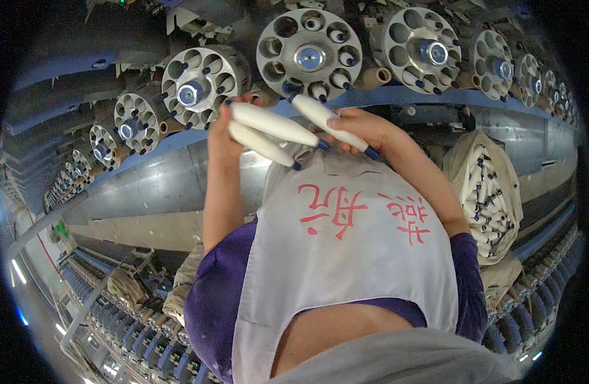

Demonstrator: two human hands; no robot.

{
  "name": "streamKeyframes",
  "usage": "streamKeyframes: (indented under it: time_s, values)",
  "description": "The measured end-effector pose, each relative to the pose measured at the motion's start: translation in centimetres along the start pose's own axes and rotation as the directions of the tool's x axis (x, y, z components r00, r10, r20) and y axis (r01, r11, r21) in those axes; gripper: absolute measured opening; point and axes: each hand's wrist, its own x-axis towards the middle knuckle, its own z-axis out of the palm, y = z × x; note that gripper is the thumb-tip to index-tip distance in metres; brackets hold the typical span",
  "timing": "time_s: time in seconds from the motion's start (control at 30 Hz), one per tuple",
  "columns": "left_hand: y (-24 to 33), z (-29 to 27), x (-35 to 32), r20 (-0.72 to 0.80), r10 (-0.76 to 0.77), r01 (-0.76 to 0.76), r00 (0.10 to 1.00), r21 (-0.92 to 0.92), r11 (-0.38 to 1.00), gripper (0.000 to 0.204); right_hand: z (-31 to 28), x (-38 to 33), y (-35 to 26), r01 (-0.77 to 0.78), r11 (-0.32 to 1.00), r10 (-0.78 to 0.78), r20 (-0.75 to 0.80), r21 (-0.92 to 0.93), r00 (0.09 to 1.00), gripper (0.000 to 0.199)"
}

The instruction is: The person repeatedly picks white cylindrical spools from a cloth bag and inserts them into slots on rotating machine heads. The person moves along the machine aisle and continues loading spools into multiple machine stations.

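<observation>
Left hand (pixel 225 128) grasps two yarn bobbins (pixel 275 125) by their upper ends, below and to the left of the middle wheel (pixel 309 57); right hand (pixel 365 128) grips a single bobbin (pixel 331 121) along its lower half, just below that wheel. Handled well, these probably want a light grip that does not rub the windings, with the pair kept clear of the single one so no yarn snags.

The single bobbin's long axis slants: one dark end points up toward the wheel's lower rim, the other down and right, away from it. Whether the upper end touches the rim cannot be told. The pair lie roughly parallel to it, their dark blue free tips pointing away from the wheel, down toward the white apron (pixel 345 275).

Farther out, other bobbins (pixel 340 80) sit in some of the wheel's holes. A cardboard tube (pixel 372 79) is just right of it, and a cloth sack (pixel 459 171) of dark-tipped spools (pixel 489 205) stands well apart, lower right.
</observation>
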Motion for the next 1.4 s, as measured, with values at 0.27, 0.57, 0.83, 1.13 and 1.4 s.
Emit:
streamKeyframes:
  time_s: [0.27, 0.57, 0.83, 1.13, 1.4]
  values:
    - [0.0, -2.5, 3.2, -0.265, -0.086, 0.106, 0.96, 0.062, 0.992, 0.033, 2.6, 8.0, -1.4, -0.054, 0.942, 0.078, -0.059, 0.331, 0.995, 0.052]
    - [-1.8, 0.1, 2.2, -0.335, -0.047, 0.08, 0.941, 0.085, 0.993, 0.031, 3.1, 10.2, -3.4, 0.143, 0.834, 0.059, -0.343, 0.533, 0.937, 0.044]
    - [-1.4, 3.2, 6.3, -0.22, 0.147, -0.177, 0.964, -0.119, 0.977, 0.027, 4.2, 7.8, -2.5, 0.122, 0.843, -0.226, -0.14, -0.524, 0.964, 0.036]
    - [-1.9, 4.1, 11.8, -0.091, -0.299, 0.279, 0.95, -0.189, 0.942, 0.037, 4.5, -7.1, -5.0, 0.127, 0.682, -0.696, -0.587, -0.72, 0.413, 0.008]
    - [-3.6, 3.4, 13.6, -0.021, -0.524, 0.456, 0.851, -0.464, 0.759, 0.031, 6.2, -2.8, -13.9, 0.398, 0.015, -0.968, 0.087, -0.917, 0.235, 0.013]
